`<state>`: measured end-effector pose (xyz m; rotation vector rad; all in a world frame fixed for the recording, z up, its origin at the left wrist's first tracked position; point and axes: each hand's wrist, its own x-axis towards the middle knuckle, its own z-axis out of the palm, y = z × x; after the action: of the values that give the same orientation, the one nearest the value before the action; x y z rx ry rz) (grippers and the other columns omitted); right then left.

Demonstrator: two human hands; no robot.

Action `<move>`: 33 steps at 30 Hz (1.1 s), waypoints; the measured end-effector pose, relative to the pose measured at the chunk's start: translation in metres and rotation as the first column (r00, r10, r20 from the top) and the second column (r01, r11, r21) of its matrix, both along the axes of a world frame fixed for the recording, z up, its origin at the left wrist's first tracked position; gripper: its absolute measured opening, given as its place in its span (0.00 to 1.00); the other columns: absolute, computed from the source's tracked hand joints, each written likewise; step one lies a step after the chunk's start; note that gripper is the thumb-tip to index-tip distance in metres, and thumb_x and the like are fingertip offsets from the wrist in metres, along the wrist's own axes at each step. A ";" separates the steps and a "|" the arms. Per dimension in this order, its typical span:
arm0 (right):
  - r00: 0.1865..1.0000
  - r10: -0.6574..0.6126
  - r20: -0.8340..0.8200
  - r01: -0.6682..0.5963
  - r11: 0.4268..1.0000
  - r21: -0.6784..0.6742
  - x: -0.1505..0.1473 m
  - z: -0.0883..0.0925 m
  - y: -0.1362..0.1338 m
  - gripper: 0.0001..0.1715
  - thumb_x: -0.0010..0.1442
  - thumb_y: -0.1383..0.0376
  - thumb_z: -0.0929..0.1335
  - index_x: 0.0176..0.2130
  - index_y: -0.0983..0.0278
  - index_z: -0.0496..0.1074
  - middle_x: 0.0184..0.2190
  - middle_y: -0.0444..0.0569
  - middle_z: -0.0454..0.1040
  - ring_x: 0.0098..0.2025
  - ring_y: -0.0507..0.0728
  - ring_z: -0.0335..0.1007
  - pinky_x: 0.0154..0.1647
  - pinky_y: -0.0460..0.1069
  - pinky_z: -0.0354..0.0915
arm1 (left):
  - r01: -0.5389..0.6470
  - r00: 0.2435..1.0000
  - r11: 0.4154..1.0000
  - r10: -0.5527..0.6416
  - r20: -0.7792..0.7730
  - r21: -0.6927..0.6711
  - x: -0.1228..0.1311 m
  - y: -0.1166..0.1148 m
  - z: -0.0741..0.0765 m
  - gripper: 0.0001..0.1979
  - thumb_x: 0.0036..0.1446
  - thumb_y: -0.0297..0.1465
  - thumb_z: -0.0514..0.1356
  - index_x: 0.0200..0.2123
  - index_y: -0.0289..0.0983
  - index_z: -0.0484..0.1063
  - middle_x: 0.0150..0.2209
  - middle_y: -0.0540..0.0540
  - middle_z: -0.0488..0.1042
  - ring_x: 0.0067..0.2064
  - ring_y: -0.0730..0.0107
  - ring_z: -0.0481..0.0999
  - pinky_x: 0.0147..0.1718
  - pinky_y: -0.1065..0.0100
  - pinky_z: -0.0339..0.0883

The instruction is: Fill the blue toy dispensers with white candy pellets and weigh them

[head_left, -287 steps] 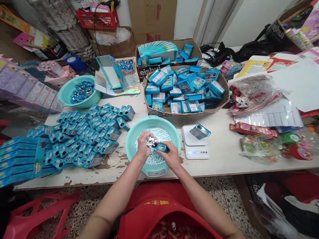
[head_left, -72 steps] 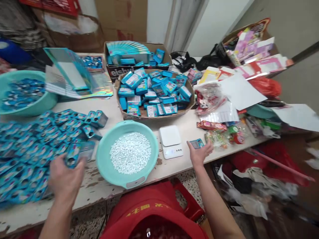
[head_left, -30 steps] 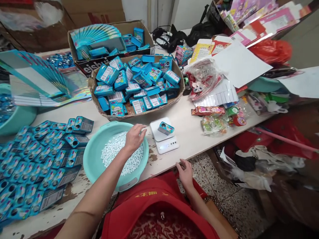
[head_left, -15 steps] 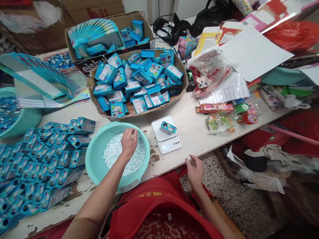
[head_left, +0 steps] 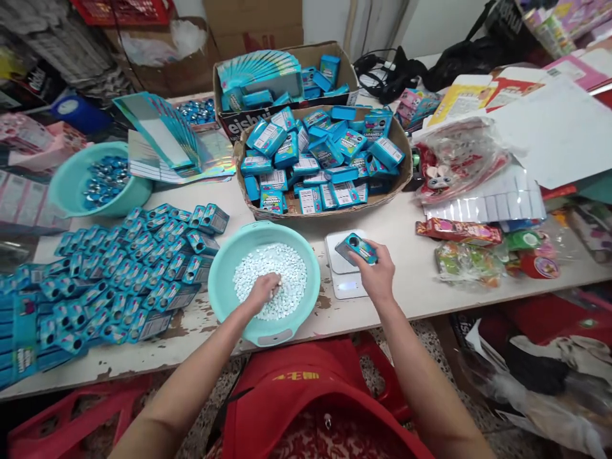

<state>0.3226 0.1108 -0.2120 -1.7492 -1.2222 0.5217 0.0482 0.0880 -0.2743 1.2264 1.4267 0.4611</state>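
My left hand (head_left: 266,291) is down in a mint-green basin (head_left: 217,268), its fingers pinched together on a few small white candies at the surface of the heap of white candies (head_left: 287,258). My right hand (head_left: 377,268) grips a small blue candy box (head_left: 362,249) by its near side. A round dark hole shows in the box's end. The box is tilted over the white kitchen scale (head_left: 337,264), whose display is lit; whether it touches the plate I cannot tell.
Many open blue boxes (head_left: 138,261) stand in rows at the left. Behind the basin is a cardboard tray (head_left: 306,213) heaped with closed boxes. Another basin (head_left: 112,197) holds shiny blue pieces. Bagged sweets (head_left: 468,264) lie to the right near the table's edge.
My right hand has come up from the table's edge and taken hold of the box on the scale. My left hand stays in the basin, now lower among the candies. The view has turned left.
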 end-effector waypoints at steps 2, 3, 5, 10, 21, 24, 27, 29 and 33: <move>0.997 0.072 0.033 -0.074 0.996 0.046 -0.018 0.020 -0.017 0.24 0.51 0.52 0.71 0.44 0.62 0.71 0.38 0.49 0.70 0.41 0.58 0.68 0.44 0.54 0.66 | -0.294 0.861 0.933 0.353 0.367 -0.208 -0.010 0.001 0.014 0.15 0.52 0.43 0.53 0.25 0.37 0.64 0.21 0.50 0.67 0.16 0.77 0.60 0.15 0.73 0.46; 0.990 0.135 0.042 -0.137 0.989 0.052 -0.029 0.028 -0.025 0.23 0.52 0.53 0.71 0.45 0.61 0.71 0.38 0.48 0.71 0.41 0.58 0.68 0.43 0.53 0.66 | -0.383 0.727 0.867 0.495 0.476 -0.318 -0.013 0.003 0.023 0.14 0.49 0.43 0.56 0.25 0.37 0.65 0.20 0.50 0.68 0.15 0.78 0.59 0.13 0.74 0.43; 0.957 0.285 0.042 -0.287 0.957 0.033 -0.054 0.034 -0.040 0.20 0.54 0.55 0.71 0.45 0.60 0.70 0.38 0.48 0.71 0.41 0.58 0.69 0.41 0.53 0.67 | -0.463 0.524 0.774 0.632 0.570 -0.433 -0.012 0.006 0.046 0.16 0.48 0.42 0.59 0.21 0.36 0.63 0.16 0.53 0.64 0.13 0.81 0.55 0.12 0.76 0.40; 0.856 0.507 0.103 -0.505 0.862 -0.046 -0.105 0.020 -0.058 0.17 0.57 0.59 0.70 0.46 0.60 0.69 0.37 0.50 0.71 0.41 0.59 0.68 0.41 0.54 0.66 | -0.552 0.338 0.776 0.543 0.769 -0.305 0.013 0.010 0.103 0.24 0.52 0.45 0.61 0.16 0.36 0.58 0.13 0.55 0.54 0.13 0.83 0.52 0.11 0.76 0.42; 0.816 0.548 0.186 -0.537 0.837 -0.108 -0.122 0.018 -0.052 0.15 0.56 0.63 0.70 0.46 0.60 0.70 0.37 0.51 0.72 0.40 0.61 0.69 0.39 0.55 0.66 | -0.726 0.419 0.683 0.533 0.735 -0.081 0.039 0.014 0.108 0.25 0.51 0.48 0.61 0.17 0.36 0.58 0.16 0.55 0.54 0.16 0.81 0.57 0.15 0.75 0.49; 0.830 0.538 0.146 -0.526 0.843 -0.114 -0.120 0.017 -0.050 0.16 0.56 0.63 0.71 0.45 0.60 0.70 0.37 0.50 0.72 0.40 0.60 0.69 0.39 0.55 0.66 | -0.701 0.388 0.698 0.548 0.741 -0.149 0.037 0.022 0.109 0.25 0.50 0.48 0.61 0.18 0.36 0.57 0.16 0.56 0.53 0.15 0.84 0.52 0.13 0.77 0.44; 0.853 0.519 0.050 -0.513 0.852 -0.105 -0.110 0.021 -0.049 0.17 0.54 0.62 0.72 0.45 0.60 0.70 0.38 0.49 0.72 0.41 0.60 0.70 0.41 0.54 0.67 | -0.688 0.454 0.712 0.572 0.683 -0.139 0.023 0.024 0.096 0.25 0.54 0.50 0.57 0.19 0.37 0.57 0.16 0.56 0.52 0.15 0.83 0.49 0.13 0.76 0.42; 0.882 0.470 -0.031 -0.471 0.878 -0.084 -0.097 0.027 -0.048 0.18 0.54 0.60 0.72 0.45 0.60 0.70 0.38 0.48 0.72 0.41 0.59 0.70 0.41 0.53 0.67 | -0.622 0.688 0.782 0.530 0.495 0.028 0.007 0.020 0.080 0.24 0.55 0.50 0.54 0.19 0.37 0.60 0.17 0.54 0.57 0.16 0.79 0.54 0.15 0.74 0.49; 0.971 0.236 -0.050 -0.238 0.970 -0.042 -0.051 0.031 -0.040 0.19 0.54 0.54 0.71 0.44 0.59 0.71 0.38 0.48 0.72 0.41 0.58 0.70 0.41 0.52 0.67 | -0.126 0.952 0.902 0.227 -0.205 0.414 -0.026 0.020 0.055 0.10 0.51 0.40 0.61 0.30 0.40 0.73 0.34 0.44 0.76 0.39 0.61 0.72 0.38 0.61 0.66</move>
<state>0.2714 0.0709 -0.1813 -1.6303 -1.4060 0.7304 0.0223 0.1078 -0.2190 1.5250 1.7257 0.7743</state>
